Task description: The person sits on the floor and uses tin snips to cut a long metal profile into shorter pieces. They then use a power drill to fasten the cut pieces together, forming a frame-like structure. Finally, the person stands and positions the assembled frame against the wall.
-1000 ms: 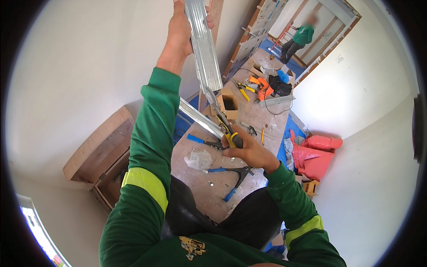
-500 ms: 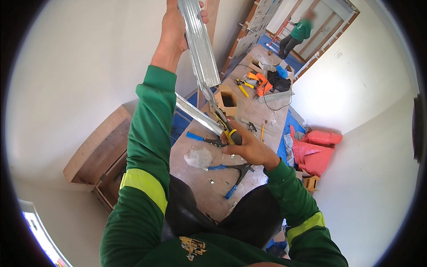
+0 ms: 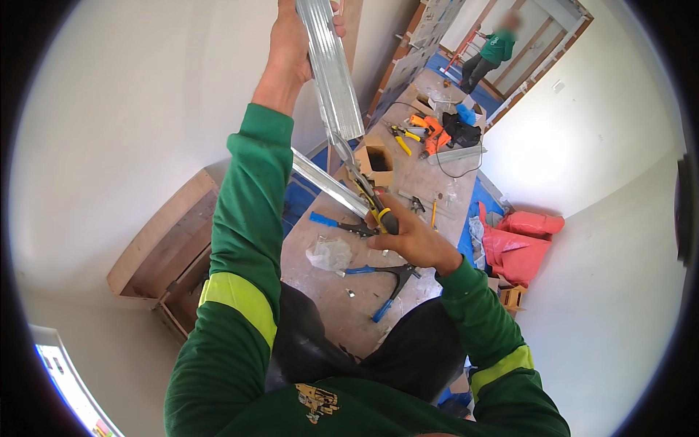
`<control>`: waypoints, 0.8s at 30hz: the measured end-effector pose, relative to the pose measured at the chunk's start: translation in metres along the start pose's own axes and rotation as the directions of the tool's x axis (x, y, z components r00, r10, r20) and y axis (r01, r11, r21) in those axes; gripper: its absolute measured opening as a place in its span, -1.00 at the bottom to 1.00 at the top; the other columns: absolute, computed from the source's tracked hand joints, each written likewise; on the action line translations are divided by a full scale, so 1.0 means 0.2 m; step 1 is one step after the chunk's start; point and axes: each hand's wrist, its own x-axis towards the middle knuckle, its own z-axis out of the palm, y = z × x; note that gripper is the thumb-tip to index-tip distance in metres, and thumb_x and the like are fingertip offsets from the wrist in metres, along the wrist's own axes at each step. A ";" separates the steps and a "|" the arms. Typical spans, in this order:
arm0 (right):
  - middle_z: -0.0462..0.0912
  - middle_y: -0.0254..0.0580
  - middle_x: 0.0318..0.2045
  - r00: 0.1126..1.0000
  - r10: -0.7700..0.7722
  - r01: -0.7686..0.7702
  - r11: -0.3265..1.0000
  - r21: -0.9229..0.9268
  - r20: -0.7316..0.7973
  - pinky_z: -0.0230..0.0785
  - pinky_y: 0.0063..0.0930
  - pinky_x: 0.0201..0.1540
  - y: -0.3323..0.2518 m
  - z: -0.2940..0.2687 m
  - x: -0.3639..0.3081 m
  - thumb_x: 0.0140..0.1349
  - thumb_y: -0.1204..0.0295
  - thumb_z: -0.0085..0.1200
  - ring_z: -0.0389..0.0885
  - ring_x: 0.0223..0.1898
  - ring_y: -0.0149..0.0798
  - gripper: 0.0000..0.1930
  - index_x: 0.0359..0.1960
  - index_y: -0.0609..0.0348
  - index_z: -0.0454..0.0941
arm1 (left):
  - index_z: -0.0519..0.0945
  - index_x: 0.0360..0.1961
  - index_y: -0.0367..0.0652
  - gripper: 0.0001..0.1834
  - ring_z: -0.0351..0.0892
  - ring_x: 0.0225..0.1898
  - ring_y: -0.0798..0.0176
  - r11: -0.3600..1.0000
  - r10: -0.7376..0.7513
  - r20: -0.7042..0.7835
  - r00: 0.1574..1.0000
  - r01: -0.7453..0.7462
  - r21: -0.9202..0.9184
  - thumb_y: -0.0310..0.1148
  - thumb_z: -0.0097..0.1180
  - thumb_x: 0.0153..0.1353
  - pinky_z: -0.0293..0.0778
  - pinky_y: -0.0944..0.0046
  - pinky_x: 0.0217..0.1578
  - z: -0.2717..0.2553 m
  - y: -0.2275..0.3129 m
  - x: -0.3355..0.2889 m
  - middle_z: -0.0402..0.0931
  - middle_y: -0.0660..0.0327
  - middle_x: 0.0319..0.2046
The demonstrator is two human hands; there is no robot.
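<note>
My left hand [image 3: 286,54] is wrapped around a silvery ribbed metal channel [image 3: 333,84], raised at the top of the view and slanting down toward the right. In my right hand [image 3: 416,242] is a pair of tin snips [image 3: 366,186] with yellow and black handles. The snips' jaws are at the lower left corner of the channel; whether they bite into the metal cannot be made out. Behind the snips a second, narrower metal strip [image 3: 329,182] slants across, its lower end near my right fingers.
On the long board [image 3: 328,298] lie two blue-handled hand tools [image 3: 393,288], crumpled clear plastic [image 3: 329,253], an open cardboard box [image 3: 376,162], an orange power tool [image 3: 435,138] and yellow-handled pliers [image 3: 400,138]. Red sheeting [image 3: 515,247] lies at the right. A person [image 3: 491,54] stands far off.
The whole scene sits slightly further right and lower in the view. Both hands keep their holds, and the snips stay at the channel's lower corner.
</note>
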 end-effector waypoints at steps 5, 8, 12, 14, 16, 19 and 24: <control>0.64 -0.09 0.30 1.000 0.014 -0.016 0.991 -0.134 -0.010 0.38 -0.27 0.43 0.00 -0.01 0.01 0.35 0.38 0.46 0.57 0.32 -0.21 0.01 0.71 0.33 0.07 | 0.62 -0.03 -0.23 -0.15 0.61 -0.47 0.21 0.990 -0.124 0.053 0.991 0.121 0.070 0.39 -0.42 0.70 0.66 0.20 -0.39 -0.02 -0.02 -0.01 0.57 0.17 -0.44; 0.64 -0.10 0.26 1.000 -0.017 0.018 0.985 -0.170 0.009 0.38 -0.26 0.42 0.01 -0.02 0.02 0.36 0.35 0.44 0.58 0.30 -0.20 -0.01 0.69 0.34 0.08 | 0.63 -0.09 -0.24 -0.12 0.62 -0.48 0.20 0.989 -0.139 0.057 0.989 0.136 0.056 0.41 -0.42 0.69 0.66 0.20 -0.38 -0.02 -0.06 0.00 0.57 0.17 -0.47; 0.64 -0.11 0.21 1.000 -0.024 0.026 0.983 -0.181 0.013 0.38 -0.25 0.42 0.04 -0.02 0.03 0.36 0.34 0.42 0.59 0.27 -0.19 -0.02 0.68 0.35 0.08 | 0.63 -0.05 -0.23 -0.12 0.60 -0.48 0.19 0.987 -0.138 0.025 0.990 0.136 0.080 0.42 -0.41 0.68 0.65 0.18 -0.38 -0.01 -0.09 0.01 0.56 0.17 -0.47; 0.64 -0.10 0.22 0.999 -0.034 0.036 0.978 -0.204 0.016 0.38 -0.24 0.42 0.05 -0.02 0.03 0.36 0.35 0.42 0.58 0.28 -0.19 -0.03 0.68 0.35 0.09 | 0.62 0.00 -0.21 -0.14 0.59 -0.49 0.20 0.990 -0.131 0.027 0.991 0.129 0.065 0.42 -0.41 0.68 0.64 0.19 -0.39 -0.01 -0.10 0.01 0.54 0.18 -0.47; 0.63 -0.09 0.23 0.999 -0.030 0.035 0.975 -0.220 0.025 0.37 -0.24 0.42 0.06 -0.02 0.03 0.36 0.35 0.42 0.58 0.28 -0.19 -0.05 0.67 0.35 0.11 | 0.61 0.06 -0.20 -0.15 0.58 -0.50 0.20 0.991 -0.131 0.031 0.991 0.130 0.043 0.42 -0.41 0.69 0.63 0.19 -0.40 -0.02 -0.11 0.00 0.53 0.18 -0.48; 0.57 0.08 0.32 0.998 -0.048 0.054 0.975 -0.214 0.031 0.34 -0.20 0.46 0.05 -0.03 0.03 0.36 0.31 0.40 0.54 0.36 -0.07 -0.04 0.66 0.37 0.11 | 0.58 0.11 -0.17 -0.18 0.58 -0.50 0.21 0.983 -0.182 0.114 0.977 0.184 -0.007 0.40 -0.41 0.69 0.62 0.22 -0.41 -0.03 -0.11 0.00 0.53 0.17 -0.47; 0.48 0.37 0.49 0.999 -0.011 0.019 0.972 -0.233 0.038 0.28 -0.15 0.54 0.03 -0.06 0.03 0.36 0.24 0.39 0.48 0.51 0.17 0.00 0.68 0.39 0.08 | 0.59 0.03 -0.19 -0.13 0.57 -0.55 0.22 0.980 -0.199 0.088 0.976 0.199 0.009 0.46 -0.41 0.66 0.58 0.25 -0.51 -0.08 -0.13 0.03 0.53 0.17 -0.51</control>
